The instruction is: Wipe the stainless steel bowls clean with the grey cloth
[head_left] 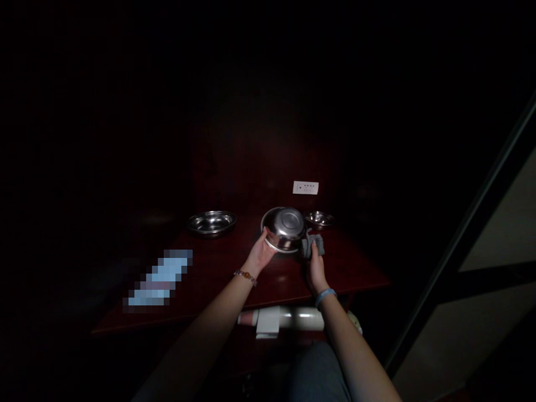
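A shiny metal bowl (286,226) is tilted in the air above a dark red table, its rounded underside turned up toward me. My left hand (262,252) grips its rim at the lower left, thumb on the outer wall. In my right hand (316,269) is a bunched grey cloth (313,245), held close to the bowl's right edge; whether the two touch, I cannot tell. Behind the cloth stands a smaller metal bowl (320,219). A wide metal basin (212,222) lies right side up to the left.
The dark red table (230,262) backs onto a dark wall with a white socket panel (305,187). A blurred-out bluish patch (161,279) is at left. Below the front edge lie a white packet (268,322) and a long pale cylinder (301,318). A framed panel slants at right.
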`<move>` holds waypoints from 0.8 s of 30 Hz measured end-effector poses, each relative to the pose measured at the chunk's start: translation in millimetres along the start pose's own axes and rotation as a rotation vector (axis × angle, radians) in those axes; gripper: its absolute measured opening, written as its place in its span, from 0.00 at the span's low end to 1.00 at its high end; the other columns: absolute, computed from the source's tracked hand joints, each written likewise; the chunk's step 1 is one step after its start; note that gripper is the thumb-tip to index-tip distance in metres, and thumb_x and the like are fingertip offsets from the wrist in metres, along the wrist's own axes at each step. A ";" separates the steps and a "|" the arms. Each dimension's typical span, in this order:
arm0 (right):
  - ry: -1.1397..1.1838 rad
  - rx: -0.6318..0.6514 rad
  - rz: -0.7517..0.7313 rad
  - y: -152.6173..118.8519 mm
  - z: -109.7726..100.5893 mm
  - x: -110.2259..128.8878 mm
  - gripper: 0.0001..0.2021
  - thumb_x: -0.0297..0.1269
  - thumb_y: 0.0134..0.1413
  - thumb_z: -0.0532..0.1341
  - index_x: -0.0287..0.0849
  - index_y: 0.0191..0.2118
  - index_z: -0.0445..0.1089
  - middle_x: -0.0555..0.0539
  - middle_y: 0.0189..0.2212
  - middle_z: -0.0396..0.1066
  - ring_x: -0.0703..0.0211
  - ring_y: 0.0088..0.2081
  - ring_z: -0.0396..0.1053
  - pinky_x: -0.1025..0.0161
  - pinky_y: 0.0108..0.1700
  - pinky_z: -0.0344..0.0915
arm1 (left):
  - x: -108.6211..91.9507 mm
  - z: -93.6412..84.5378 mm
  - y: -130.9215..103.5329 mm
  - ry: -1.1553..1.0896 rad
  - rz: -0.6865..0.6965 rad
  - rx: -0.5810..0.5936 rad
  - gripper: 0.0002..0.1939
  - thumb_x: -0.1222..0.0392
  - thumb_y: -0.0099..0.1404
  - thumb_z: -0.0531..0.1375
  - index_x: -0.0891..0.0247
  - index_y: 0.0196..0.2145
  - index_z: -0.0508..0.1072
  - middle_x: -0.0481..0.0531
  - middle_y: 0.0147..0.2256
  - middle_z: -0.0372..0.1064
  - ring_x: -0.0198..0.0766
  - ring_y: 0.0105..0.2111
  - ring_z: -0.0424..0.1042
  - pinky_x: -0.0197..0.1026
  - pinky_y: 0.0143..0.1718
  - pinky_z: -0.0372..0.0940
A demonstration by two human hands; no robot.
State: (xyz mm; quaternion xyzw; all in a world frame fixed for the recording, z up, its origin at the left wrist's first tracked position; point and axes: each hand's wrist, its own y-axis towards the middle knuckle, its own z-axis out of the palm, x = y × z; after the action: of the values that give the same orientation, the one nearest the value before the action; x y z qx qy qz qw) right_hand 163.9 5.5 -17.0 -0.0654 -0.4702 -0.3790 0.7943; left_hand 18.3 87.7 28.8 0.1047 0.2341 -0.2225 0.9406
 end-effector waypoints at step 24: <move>0.044 -0.023 -0.039 -1.7 0.6 1.2 0.26 0.47 0.52 0.62 0.46 0.56 0.65 0.47 0.59 0.65 0.61 0.57 0.65 0.57 0.62 0.56 | 0.8 -8.7 1.6 0.059 0.032 -0.295 0.10 0.64 0.71 0.51 0.64 0.40 0.72 0.51 0.29 0.75 0.34 0.27 0.73 0.38 0.40 0.71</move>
State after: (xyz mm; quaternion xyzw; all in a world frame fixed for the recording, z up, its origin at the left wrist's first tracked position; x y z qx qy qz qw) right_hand 162.7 3.9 -16.1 -0.0571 -0.4496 -0.4010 0.7961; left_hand 16.3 91.5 21.0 -0.0242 0.2901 -0.1673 0.9419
